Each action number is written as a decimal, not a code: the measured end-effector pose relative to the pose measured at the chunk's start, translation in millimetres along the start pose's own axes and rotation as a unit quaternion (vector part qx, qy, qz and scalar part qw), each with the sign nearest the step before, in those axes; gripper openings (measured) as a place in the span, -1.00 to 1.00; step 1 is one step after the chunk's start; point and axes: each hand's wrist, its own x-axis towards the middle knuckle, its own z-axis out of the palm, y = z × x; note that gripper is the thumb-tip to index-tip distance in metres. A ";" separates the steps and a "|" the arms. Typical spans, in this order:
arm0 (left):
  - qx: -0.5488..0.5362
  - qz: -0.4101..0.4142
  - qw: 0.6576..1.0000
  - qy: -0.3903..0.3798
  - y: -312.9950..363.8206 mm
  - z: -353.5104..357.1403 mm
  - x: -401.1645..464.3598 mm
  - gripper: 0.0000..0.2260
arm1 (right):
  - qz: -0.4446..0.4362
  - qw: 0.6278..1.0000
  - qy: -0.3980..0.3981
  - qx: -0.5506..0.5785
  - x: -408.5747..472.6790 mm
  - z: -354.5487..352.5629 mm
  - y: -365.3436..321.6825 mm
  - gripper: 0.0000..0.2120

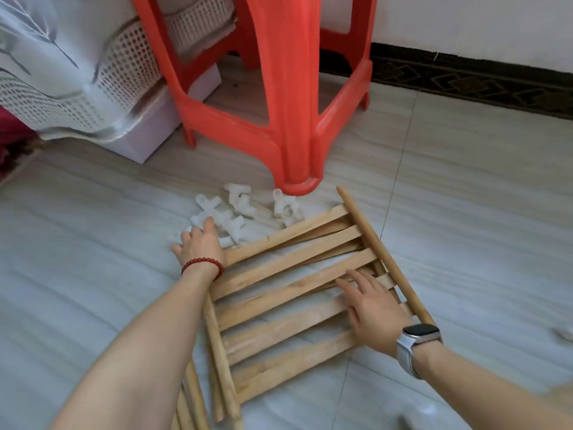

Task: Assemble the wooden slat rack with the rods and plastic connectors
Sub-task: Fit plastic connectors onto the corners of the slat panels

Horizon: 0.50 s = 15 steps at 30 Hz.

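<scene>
Early stage: slat panel (288,293) is steadied by the flat, released right hand (372,308); plastic connectors (235,212), reached by the released left hand (200,243), and loose rods (192,398) are still unfitted.

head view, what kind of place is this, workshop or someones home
Most likely a room in a home, not a workshop. The work lies on a pale tiled floor, beside a red plastic stool. A patterned curtain hangs at the left, and a dark patterned skirting runs along the white wall.
</scene>
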 end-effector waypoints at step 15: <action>-0.355 0.183 0.912 0.095 28.5 -33.1 -63.6 -0.87 | 0.074 0.937 0.118 0.320 -30.8 -27.1 -6.5 -0.70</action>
